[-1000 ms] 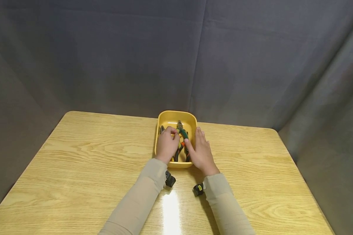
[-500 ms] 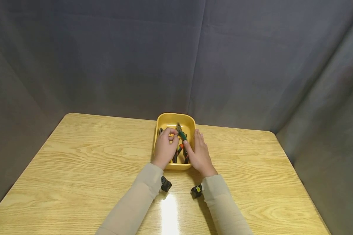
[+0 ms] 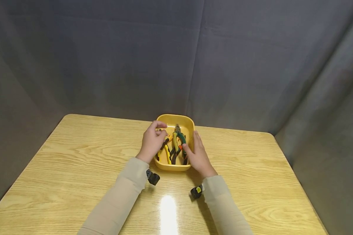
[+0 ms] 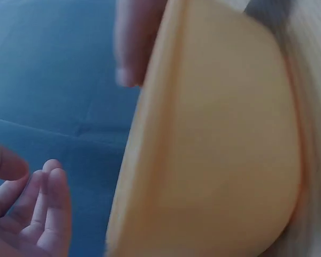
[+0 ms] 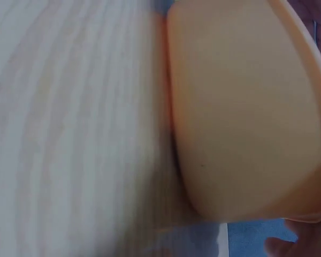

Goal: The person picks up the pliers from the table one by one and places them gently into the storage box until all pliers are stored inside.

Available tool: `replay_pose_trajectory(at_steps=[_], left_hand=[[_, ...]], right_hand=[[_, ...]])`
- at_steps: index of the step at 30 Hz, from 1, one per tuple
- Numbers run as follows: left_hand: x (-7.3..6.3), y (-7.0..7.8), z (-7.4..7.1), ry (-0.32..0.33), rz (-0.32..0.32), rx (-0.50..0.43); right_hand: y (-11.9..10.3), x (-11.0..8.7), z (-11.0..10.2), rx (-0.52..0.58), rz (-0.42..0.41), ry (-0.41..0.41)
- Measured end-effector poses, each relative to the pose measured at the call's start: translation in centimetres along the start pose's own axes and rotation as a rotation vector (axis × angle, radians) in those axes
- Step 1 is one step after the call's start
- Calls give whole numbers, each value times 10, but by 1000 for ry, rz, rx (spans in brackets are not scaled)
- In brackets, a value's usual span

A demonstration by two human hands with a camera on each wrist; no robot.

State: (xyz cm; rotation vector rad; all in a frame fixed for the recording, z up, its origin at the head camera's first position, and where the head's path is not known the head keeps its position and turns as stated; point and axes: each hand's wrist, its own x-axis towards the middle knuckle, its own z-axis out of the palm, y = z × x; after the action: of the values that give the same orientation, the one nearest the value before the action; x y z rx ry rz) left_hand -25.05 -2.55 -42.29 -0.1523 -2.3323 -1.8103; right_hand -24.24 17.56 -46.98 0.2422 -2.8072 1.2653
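A yellow plastic bin stands at the table's far edge with several hand tools inside. Pliers with green and yellow handles lie on top, their dark head toward the back wall. Beside them rests a tool with yellow-and-black handles; its head is partly covered by my left hand. That left hand hovers at the bin's left rim, fingers loosely bent, nothing visible between them. My right hand grips the right wall, thumb over the rim and fingers along the outside.
Dark handles with orange parts lie in the bin under the green pliers. A wooden table spreads out around it. Grey curtains hang behind and at both sides. A small black camera is on the left wrist.
My left hand has moved left, away from the green-handled pliers, uncovering the yellow-and-black handles. The right hand stays at the bin's right wall.
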Motion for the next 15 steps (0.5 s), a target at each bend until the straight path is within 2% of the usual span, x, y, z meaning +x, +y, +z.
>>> replay_pose_trajectory(at_steps=[4, 7, 11, 15], left_hand=[[5, 3, -12, -22, 38, 31], [9, 5, -21, -30, 70, 90], [10, 8, -32, -26, 117, 224], [13, 9, -43, -7, 191, 431]], right_hand=[[-1, 2, -4, 19, -16, -31], [-1, 3, -8, 30, -16, -61], [0, 5, -19, 31, -14, -87], [5, 8, -34, -32, -15, -89]])
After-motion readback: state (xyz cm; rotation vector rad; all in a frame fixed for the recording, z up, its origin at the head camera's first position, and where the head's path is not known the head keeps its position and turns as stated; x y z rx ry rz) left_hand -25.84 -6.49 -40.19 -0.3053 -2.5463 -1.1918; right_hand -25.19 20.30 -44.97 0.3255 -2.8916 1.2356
